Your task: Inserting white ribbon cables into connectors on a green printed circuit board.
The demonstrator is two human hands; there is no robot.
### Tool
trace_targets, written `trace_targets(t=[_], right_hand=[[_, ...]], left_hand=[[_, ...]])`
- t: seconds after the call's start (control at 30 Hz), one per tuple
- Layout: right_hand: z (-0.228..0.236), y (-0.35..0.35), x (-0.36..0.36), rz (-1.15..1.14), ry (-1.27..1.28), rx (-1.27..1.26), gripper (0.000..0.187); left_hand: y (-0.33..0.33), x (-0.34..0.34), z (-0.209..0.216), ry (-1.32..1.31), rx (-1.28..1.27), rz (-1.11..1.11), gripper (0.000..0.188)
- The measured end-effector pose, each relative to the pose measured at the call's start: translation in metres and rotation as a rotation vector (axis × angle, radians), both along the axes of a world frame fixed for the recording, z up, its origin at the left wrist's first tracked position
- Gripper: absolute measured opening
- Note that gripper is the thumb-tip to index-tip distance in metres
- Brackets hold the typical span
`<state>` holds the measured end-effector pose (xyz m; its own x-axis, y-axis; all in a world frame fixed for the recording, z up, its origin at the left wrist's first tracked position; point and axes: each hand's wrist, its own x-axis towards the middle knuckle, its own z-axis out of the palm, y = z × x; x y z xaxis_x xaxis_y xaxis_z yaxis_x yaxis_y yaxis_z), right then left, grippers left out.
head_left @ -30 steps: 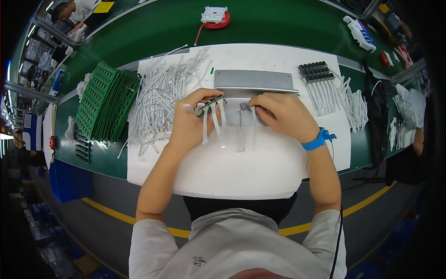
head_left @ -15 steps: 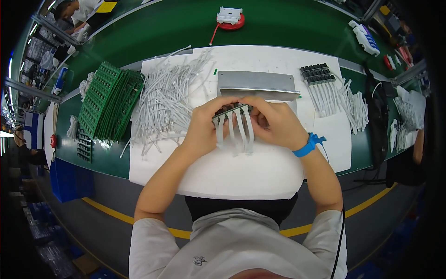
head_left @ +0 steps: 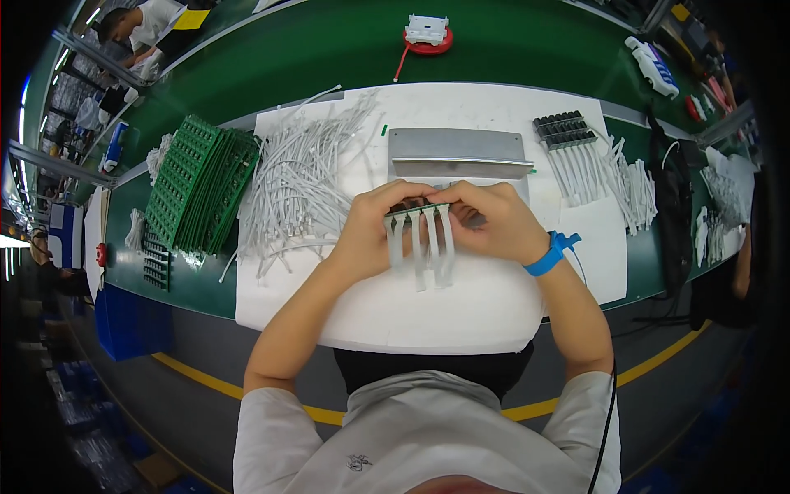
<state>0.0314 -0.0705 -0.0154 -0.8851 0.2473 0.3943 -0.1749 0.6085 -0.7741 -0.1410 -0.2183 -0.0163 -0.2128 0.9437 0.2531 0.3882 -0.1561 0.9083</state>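
Note:
Between both hands, above the white sheet, is a narrow green circuit board strip (head_left: 416,212) with dark parts along its far side. Several flat white cables (head_left: 445,247) hang from it toward me. My left hand (head_left: 367,232) is closed on the strip's left end, with the thumb along its top. My right hand (head_left: 496,221) pinches the right end, its fingers curled and partly hidden. Just beyond my hands lies an angled grey metal bar (head_left: 459,148).
Loose white cables (head_left: 300,169) lie in a heap left of my hands, beside stacked green circuit boards (head_left: 197,185). Finished-looking strips with black connectors and cables (head_left: 568,136) rest at the right. A red reel with a white holder (head_left: 428,37) stands at the far side.
My hands and the strip have come slightly nearer to me. The strip has turned from slanted to almost level, and its cables hang more evenly.

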Motion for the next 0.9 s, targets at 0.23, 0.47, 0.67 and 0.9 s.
trace_targets(t=[0.23, 0.47, 0.67, 0.9], right_hand=[[-0.004, -0.003, -0.001, -0.056, -0.01, -0.004, 0.026], [-0.009, -0.007, -0.002, -0.124, -0.009, 0.039, 0.026], [-0.007, -0.008, -0.004, -0.121, 0.009, 0.0, 0.025], [0.005, -0.015, -0.002, -0.169, 0.12, 0.088, 0.022]], left_hand=[[0.001, 0.002, 0.004, 0.244, 0.054, 0.017, 0.041], [0.0, 0.006, 0.005, 0.234, 0.009, 0.051, 0.036], [-0.003, 0.014, 0.002, 0.15, -0.027, 0.121, 0.031], [0.002, 0.014, 0.001, 0.062, 0.03, 0.236, 0.028]])
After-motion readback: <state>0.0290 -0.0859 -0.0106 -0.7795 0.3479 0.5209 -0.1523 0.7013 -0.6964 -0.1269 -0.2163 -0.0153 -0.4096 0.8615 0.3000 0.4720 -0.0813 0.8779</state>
